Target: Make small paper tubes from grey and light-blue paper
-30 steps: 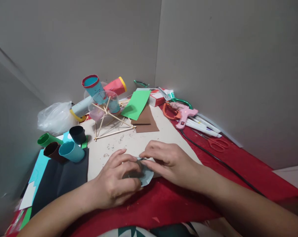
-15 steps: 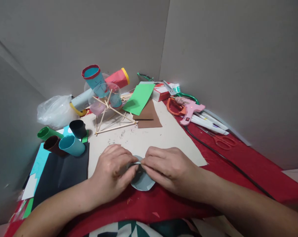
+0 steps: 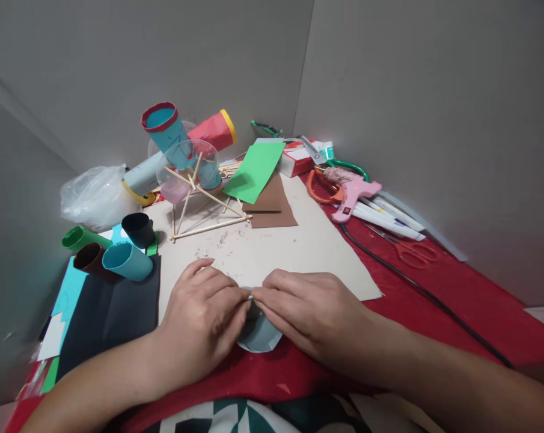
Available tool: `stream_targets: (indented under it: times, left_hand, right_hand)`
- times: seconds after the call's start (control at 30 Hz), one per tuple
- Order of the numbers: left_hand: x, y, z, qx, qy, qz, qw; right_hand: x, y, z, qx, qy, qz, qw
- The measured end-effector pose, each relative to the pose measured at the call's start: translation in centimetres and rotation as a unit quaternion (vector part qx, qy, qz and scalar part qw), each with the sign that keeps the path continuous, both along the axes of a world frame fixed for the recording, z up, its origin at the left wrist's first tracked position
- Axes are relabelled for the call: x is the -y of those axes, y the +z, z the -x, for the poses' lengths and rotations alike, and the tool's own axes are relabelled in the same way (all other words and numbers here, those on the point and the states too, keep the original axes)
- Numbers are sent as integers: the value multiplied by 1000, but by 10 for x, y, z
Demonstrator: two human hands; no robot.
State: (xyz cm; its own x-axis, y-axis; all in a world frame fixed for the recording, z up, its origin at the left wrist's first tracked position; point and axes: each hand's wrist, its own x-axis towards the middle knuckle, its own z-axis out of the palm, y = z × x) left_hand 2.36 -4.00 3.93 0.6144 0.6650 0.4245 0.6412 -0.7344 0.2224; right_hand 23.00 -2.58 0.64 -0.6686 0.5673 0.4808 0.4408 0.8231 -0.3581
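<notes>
A pale grey-blue paper piece [image 3: 260, 337] with a rounded lower edge lies between my hands, just above the red cloth at the near edge. My left hand [image 3: 204, 313] pinches its upper rim from the left, thumb below and fingers on top. From the right, my right hand [image 3: 308, 310] pinches the same rim, its fingertips almost touching the left ones. The rim looks folded or rolled at the pinch. Fingers cover both sides of the paper, so its full shape is hidden.
Paper tubes [image 3: 128, 261] stand on black paper [image 3: 113, 319] at left. Behind are a stick frame [image 3: 208, 231], green paper [image 3: 256, 171] and a plastic bag [image 3: 98, 198]. A pink glue gun [image 3: 353, 192], its black cord [image 3: 416, 291] and red-handled scissors [image 3: 413, 254] lie at right.
My fingertips have come closer together along the paper's rim, covering more of it. My left fingers have shifted slightly. The camera view has moved a little.
</notes>
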Motion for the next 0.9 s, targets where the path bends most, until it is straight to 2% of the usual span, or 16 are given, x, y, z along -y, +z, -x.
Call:
stream_targets:
  times: [0.1,0.27,0.5,0.57,0.7,0.8,0.9]
  left_hand:
    - [1,2,1,-4,-5,24,1000]
    - [2,2,0,-31,-11,11,999]
    - [3,-3,-3,-21,-29,-55,998]
    - [3,-5,-2,-1,-31,-70,997]
    - [-1,-3,3,39,-14,-68,997]
    - [-12,-4,8,104,2,-51,993]
    - [-23,-9,12,184,-4,-47,982]
  right_hand:
    - [0,0,0,3,7,1,1000]
    - [0,-2,-1,7,12,20,1000]
    - [3,-6,4,-35,20,-95,995]
    - [2,-2,2,-54,20,-81,995]
    - [0,13,-8,-146,30,25,988]
    - [-3,18,-15,-213,-19,23,977]
    - [-7,12,-14,-236,-50,12,971]
